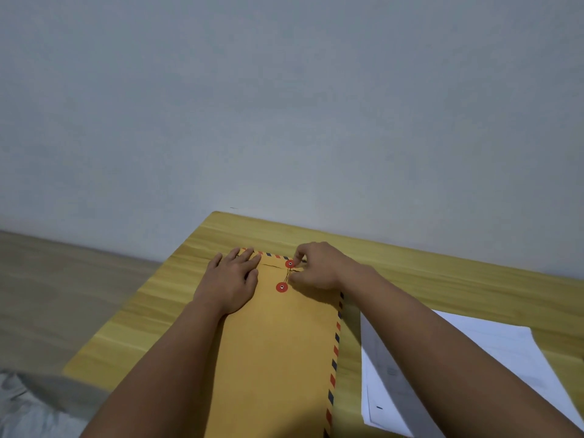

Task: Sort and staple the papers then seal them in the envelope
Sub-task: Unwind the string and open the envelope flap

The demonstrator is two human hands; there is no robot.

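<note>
Two hands at the envelope (pixel 278 343) far edge: left hand (pixel 232 279) flat, right hand (pixel 319 267) pinching string (pixel 288 275).

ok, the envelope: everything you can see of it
The envelope is mustard-brown paper with a red-and-blue striped border, lying flat lengthwise on the wooden table, flap folded down at the far end. Two red discs joined by string. The left hand presses flat on it; the right hand pinches at the upper disc.
</note>
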